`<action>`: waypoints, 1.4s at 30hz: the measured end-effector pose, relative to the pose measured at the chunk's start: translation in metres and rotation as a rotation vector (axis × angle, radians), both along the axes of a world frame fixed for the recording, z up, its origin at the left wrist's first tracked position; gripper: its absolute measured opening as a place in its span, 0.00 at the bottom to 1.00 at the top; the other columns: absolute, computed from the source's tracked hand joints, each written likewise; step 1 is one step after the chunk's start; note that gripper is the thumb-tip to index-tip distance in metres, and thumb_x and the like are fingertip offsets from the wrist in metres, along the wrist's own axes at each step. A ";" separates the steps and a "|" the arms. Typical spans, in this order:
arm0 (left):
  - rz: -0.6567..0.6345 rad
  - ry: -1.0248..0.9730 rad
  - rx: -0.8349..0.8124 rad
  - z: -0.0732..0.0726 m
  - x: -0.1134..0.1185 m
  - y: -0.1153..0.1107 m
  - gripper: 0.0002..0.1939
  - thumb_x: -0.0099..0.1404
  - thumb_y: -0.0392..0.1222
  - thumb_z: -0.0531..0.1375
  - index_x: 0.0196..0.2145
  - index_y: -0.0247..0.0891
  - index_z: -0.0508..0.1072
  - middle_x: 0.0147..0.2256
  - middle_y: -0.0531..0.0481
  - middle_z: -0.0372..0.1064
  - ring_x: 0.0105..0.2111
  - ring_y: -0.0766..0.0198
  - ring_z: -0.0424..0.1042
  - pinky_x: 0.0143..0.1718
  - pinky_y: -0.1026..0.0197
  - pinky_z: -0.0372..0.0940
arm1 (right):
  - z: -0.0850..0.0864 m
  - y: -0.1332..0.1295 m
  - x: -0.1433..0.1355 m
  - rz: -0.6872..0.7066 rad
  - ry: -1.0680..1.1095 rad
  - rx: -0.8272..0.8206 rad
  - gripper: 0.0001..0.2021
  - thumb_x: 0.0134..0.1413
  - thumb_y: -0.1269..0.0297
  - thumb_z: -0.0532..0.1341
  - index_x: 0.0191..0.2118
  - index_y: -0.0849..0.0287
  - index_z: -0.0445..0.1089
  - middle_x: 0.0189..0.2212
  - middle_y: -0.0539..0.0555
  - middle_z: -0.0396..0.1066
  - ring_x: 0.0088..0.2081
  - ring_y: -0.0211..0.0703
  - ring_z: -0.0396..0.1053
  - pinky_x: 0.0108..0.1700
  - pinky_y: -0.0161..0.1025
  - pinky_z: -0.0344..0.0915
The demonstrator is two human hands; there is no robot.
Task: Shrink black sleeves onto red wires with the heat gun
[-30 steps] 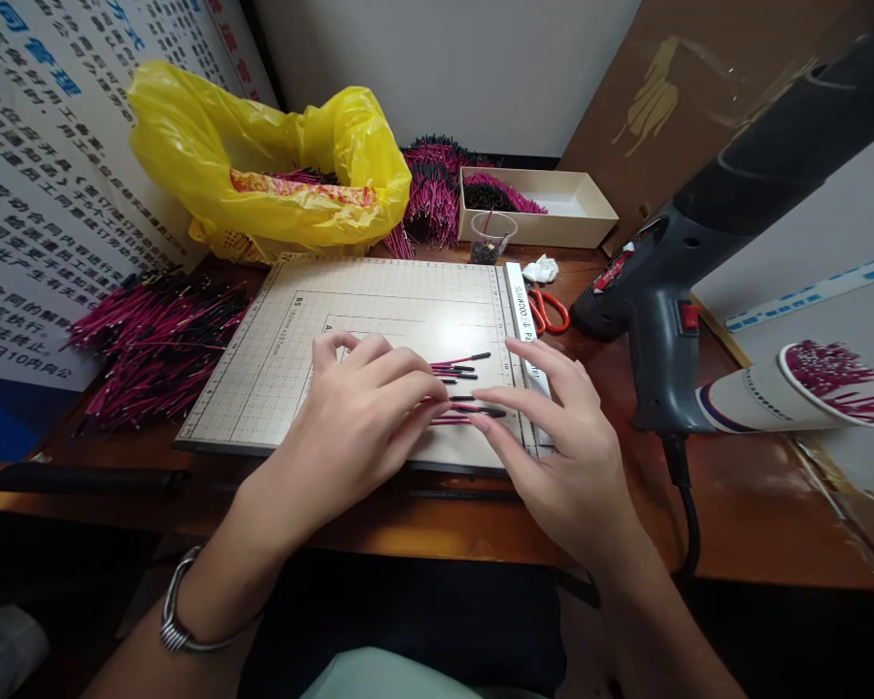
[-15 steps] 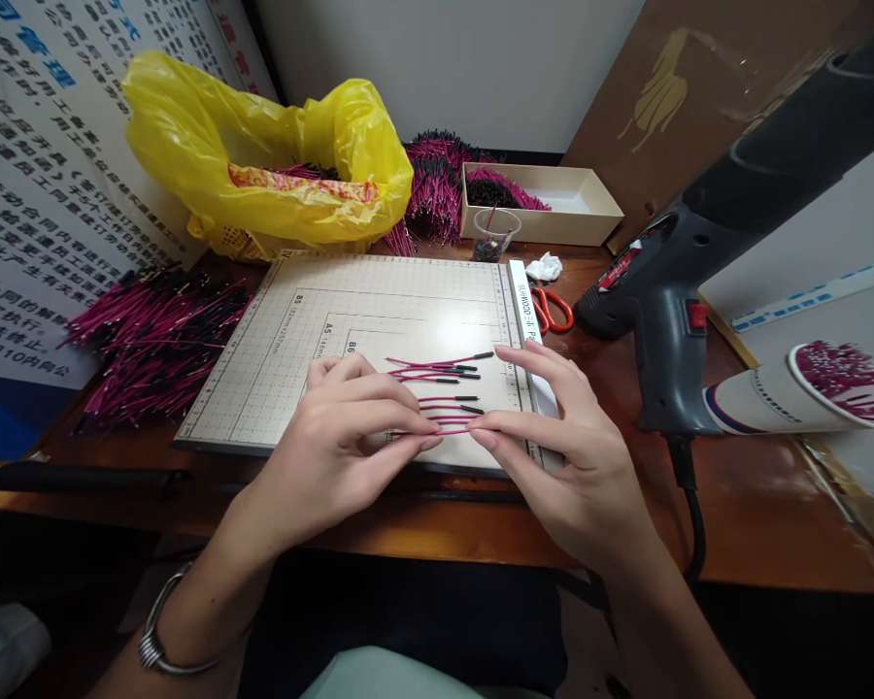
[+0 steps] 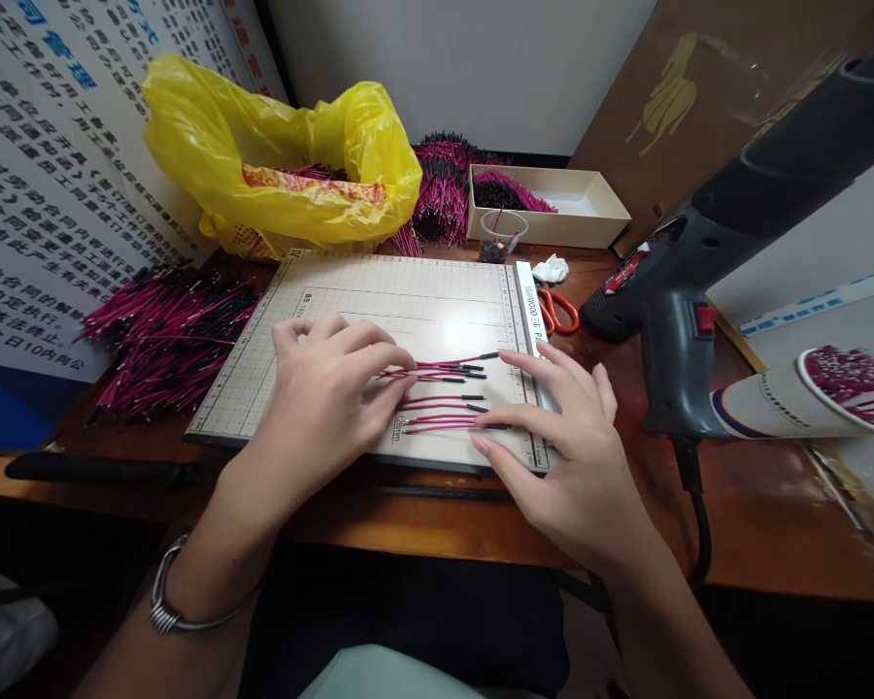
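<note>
Several short pink wires with black sleeved ends [image 3: 444, 399] lie side by side on a gridded paper cutter board [image 3: 364, 291]. My left hand [image 3: 335, 388] is over the board, thumb and forefinger closed around the bare ends of the upper wires; the exact hold is partly hidden. My right hand [image 3: 568, 437] is at the black ends, thumb and fingers apart. Its forefinger touches the lower wires [image 3: 444, 425], and another fingertip is by the black tip of the top wire.
Behind the board stand a yellow plastic bag [image 3: 284, 214], a cream box [image 3: 583, 209] and a clear cup [image 3: 501, 238]. A wire pile [image 3: 167, 340] lies left. Orange-handled scissors [image 3: 559, 311], a heat gun [image 3: 681, 340] and a paper cup of wires [image 3: 772, 398] are right.
My left hand has left the lowest wire and moved up and left to the upper wires. My right thumb and forefinger have parted, leaving the lower wires lying on the board.
</note>
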State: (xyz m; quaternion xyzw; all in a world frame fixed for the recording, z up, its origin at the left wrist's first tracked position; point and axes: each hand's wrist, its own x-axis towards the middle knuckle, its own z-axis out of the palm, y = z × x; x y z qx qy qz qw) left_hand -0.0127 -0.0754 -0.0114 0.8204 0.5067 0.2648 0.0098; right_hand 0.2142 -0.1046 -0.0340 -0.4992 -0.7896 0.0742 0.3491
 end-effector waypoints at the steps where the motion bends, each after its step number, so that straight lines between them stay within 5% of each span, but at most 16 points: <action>1: 0.009 0.023 -0.006 -0.001 0.001 0.003 0.07 0.70 0.40 0.63 0.34 0.43 0.80 0.36 0.52 0.79 0.38 0.54 0.69 0.45 0.47 0.48 | -0.001 0.000 0.000 -0.006 -0.009 0.001 0.03 0.55 0.64 0.66 0.33 0.52 0.78 0.57 0.58 0.73 0.64 0.72 0.63 0.59 0.90 0.44; 14: -0.069 0.045 -0.085 0.001 0.011 0.005 0.09 0.70 0.41 0.61 0.32 0.42 0.79 0.36 0.51 0.80 0.38 0.56 0.68 0.47 0.45 0.49 | -0.005 -0.001 -0.003 -0.050 -0.028 0.018 0.04 0.58 0.61 0.64 0.34 0.52 0.77 0.57 0.57 0.73 0.64 0.64 0.65 0.64 0.80 0.49; 23: 0.002 0.034 -0.145 0.003 0.018 0.015 0.09 0.69 0.42 0.62 0.32 0.43 0.81 0.36 0.50 0.80 0.38 0.54 0.69 0.46 0.46 0.48 | -0.006 0.000 -0.004 -0.067 0.001 0.021 0.04 0.58 0.60 0.65 0.38 0.53 0.74 0.55 0.58 0.73 0.62 0.63 0.67 0.64 0.79 0.51; 34: -0.032 0.084 -0.247 0.006 0.018 0.024 0.09 0.67 0.40 0.62 0.31 0.44 0.82 0.34 0.50 0.80 0.39 0.53 0.69 0.47 0.45 0.48 | -0.009 -0.003 -0.006 -0.092 -0.183 0.044 0.18 0.66 0.49 0.57 0.53 0.48 0.76 0.62 0.60 0.67 0.65 0.64 0.61 0.65 0.80 0.47; 42: -0.195 0.108 -0.263 0.009 0.006 0.029 0.13 0.66 0.36 0.57 0.32 0.43 0.82 0.34 0.51 0.80 0.35 0.58 0.69 0.47 0.48 0.50 | -0.009 -0.003 -0.009 -0.115 -0.258 0.080 0.19 0.68 0.49 0.55 0.52 0.50 0.78 0.62 0.61 0.68 0.65 0.67 0.61 0.62 0.84 0.47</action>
